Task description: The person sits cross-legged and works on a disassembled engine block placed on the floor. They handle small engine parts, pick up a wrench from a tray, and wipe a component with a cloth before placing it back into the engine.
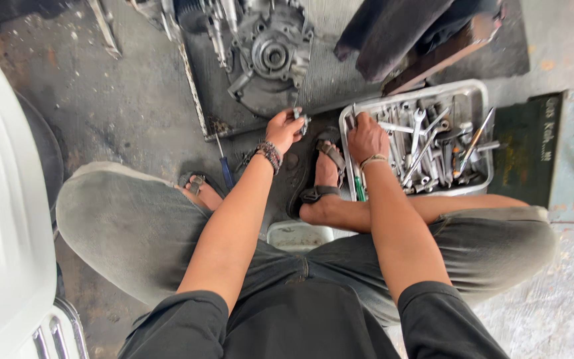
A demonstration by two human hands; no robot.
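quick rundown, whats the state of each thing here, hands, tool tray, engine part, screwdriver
left hand: closed on a small metal part
right hand: reaching into the tray, fingers down among tools
metal tray: full of wrenches
engine casing: on the mat, opened
blue-handled screwdriver: lying on the floor, untouched

Tray (478, 93), right of centre: dull grey sheet metal, scuffed. Wrenches (420, 143) inside it: bright steel, smooth, partly glossy. Engine casing (270, 56), top centre: cast metal, matt grey, grimy. Small part (302, 123) in the left hand (284, 129): metal, dull. Floor (114, 113): rough concrete, oil-stained, matt. Trousers (127, 226): grey cloth, faded. Bracelet (269, 153): beaded, matt. Panel (1, 219), left edge: white plastic, smooth, glossy.
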